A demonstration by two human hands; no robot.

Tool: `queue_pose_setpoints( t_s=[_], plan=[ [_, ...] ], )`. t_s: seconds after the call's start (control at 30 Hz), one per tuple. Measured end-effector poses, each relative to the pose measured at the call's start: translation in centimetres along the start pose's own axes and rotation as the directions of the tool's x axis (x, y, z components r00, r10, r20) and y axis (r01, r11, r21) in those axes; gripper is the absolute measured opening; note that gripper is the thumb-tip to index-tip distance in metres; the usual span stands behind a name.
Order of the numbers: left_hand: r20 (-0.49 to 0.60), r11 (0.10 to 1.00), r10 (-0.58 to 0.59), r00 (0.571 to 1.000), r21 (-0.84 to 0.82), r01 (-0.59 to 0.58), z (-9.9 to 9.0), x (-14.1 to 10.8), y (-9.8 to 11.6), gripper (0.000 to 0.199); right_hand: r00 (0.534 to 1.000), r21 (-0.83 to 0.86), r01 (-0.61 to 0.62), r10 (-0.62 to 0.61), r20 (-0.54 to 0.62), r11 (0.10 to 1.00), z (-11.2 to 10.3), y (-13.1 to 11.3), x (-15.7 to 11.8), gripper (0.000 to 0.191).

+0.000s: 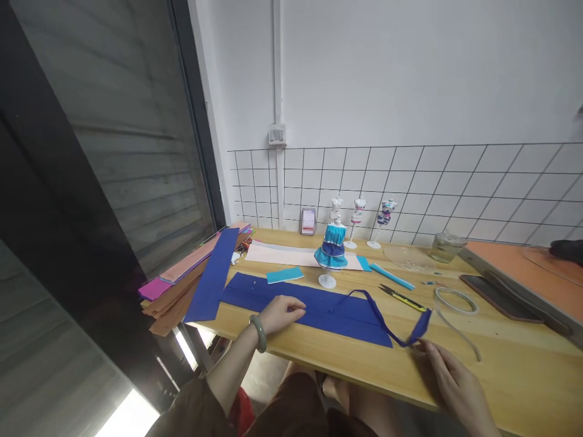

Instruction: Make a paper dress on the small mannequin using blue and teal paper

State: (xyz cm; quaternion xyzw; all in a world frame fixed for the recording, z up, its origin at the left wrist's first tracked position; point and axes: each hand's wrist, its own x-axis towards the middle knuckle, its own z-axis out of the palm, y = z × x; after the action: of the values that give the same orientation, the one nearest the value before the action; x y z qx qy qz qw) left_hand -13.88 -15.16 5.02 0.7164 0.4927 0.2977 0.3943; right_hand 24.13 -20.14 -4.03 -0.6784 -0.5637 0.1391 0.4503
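Observation:
My left hand (283, 314), a green bangle at its wrist, rests on the near edge of a wide dark-blue paper strip (337, 314). Its fingers are curled together, and whatever they may hold is hidden. At the right, the thumb and fingers of my right hand (449, 370) pinch a narrow dark-blue paper strip (378, 315), which curves up and left over the wide one. Behind them stands a miniature dress form (334, 246) on a white base, wearing a bright-blue and dark-blue pleated dress. A folded light-blue paper piece (285, 275) lies left of it.
Stacked coloured papers (182, 276) lie at the left edge. Toward the wall stand small dress forms (385, 215) and a phone (308, 221). Tweezers and a yellow cutter (405, 298), a tape roll (456, 300), a dark slab (501, 297) and a glass jar (446, 246) are at right.

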Motion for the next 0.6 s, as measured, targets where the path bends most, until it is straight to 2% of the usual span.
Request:
queue_pose_setpoints(
  t_s=[0.17, 0.3, 0.5, 0.6],
  plan=[
    [-0.011, 0.987, -0.029, 1.000, -0.160, 0.027, 0.8, 1.3, -0.8, 0.029, 0.999, 0.009, -0.043, 0.043, -0.020, 0.999, -0.3, -0.3, -0.3, 0.040],
    [-0.047, 0.931, -0.069, 0.996, -0.362, 0.048, 1.2, 2.9, -0.7, 0.028, 0.995, 0.007, -0.091, 0.091, -0.036, 0.996, -0.4, -0.6, -0.6, 0.040],
    [-0.122, 0.740, -0.134, 0.983, -0.673, 0.017, 0.9, 6.4, 0.5, 0.026, 0.983, 0.015, -0.178, 0.179, -0.048, 0.984, -0.5, 0.5, 0.0, 0.042],
    [-0.127, 0.611, -0.132, 0.983, -0.792, -0.020, 0.5, 8.6, 1.6, 0.019, 0.987, -0.017, -0.152, 0.151, -0.048, 0.988, -0.7, 1.1, 0.0, 0.042]
  ],
)
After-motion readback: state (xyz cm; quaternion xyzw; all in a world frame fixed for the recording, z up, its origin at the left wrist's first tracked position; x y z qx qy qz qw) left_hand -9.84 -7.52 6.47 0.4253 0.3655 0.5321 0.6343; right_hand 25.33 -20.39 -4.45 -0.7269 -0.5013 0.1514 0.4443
